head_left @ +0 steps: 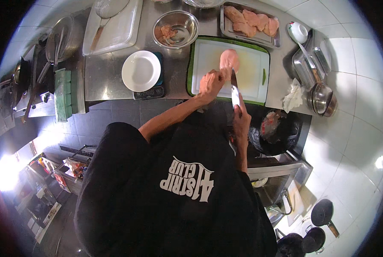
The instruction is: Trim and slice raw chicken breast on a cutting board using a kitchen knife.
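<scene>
A raw chicken breast (229,59) lies on a white cutting board with a green rim (200,55). My left hand (213,83) is closed at the near end of the breast, its fingers pinching the narrow tip. In my right hand (241,116) is a kitchen knife (235,91), held by its handle with the blade pointing away from me. The blade's tip reaches the near edge of the meat, just right of my left fingers. Whether it cuts into the flesh I cannot tell.
Beyond the board stand a steel bowl (187,37) with meat scraps and a metal tray (260,40) of chicken pieces. A white plate (141,71) sits on a scale (148,93) to the left. A crumpled cloth (292,96) and steel containers (300,64) are at right.
</scene>
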`<state>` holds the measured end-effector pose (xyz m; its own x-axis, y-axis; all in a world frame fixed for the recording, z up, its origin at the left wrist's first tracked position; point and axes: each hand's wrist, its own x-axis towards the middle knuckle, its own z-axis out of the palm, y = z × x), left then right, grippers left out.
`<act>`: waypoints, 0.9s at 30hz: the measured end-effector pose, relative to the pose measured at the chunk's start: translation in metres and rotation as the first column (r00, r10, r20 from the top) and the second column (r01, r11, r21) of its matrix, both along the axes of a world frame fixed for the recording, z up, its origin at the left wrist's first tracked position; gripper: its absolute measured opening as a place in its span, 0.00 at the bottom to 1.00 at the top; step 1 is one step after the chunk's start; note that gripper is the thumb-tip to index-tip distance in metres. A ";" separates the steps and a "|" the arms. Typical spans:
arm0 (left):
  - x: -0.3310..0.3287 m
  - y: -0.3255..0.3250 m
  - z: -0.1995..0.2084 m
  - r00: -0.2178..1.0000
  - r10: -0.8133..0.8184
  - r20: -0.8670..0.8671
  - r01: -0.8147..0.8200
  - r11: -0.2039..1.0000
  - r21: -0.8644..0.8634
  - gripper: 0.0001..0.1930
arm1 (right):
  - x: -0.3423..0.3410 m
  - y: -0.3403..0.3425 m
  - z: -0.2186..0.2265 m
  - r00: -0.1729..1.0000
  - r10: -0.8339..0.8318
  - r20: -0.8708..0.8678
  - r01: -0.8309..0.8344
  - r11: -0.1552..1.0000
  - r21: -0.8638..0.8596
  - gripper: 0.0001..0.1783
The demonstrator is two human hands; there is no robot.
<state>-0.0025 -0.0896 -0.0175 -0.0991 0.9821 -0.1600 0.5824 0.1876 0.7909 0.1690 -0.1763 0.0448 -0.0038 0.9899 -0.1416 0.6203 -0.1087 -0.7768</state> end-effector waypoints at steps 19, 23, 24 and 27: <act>-0.025 -0.009 0.004 0.997 0.015 0.077 -0.012 0.999 -0.031 0.12 | -0.033 0.037 -0.025 0.983 0.136 0.126 -0.142 0.989 0.039 0.31; -0.023 -0.011 0.001 0.993 0.027 0.118 -0.030 0.999 0.021 0.11 | -0.037 0.041 -0.033 0.976 0.170 0.139 -0.176 0.984 0.030 0.34; -0.024 -0.011 0.000 0.992 0.017 0.121 -0.018 1.000 0.008 0.11 | -0.040 0.041 -0.031 0.975 0.173 0.138 -0.179 0.984 0.028 0.34; -0.024 -0.012 -0.001 0.996 0.018 0.089 -0.023 0.998 0.053 0.11 | -0.041 0.035 -0.028 0.978 0.161 0.133 -0.165 0.986 0.022 0.33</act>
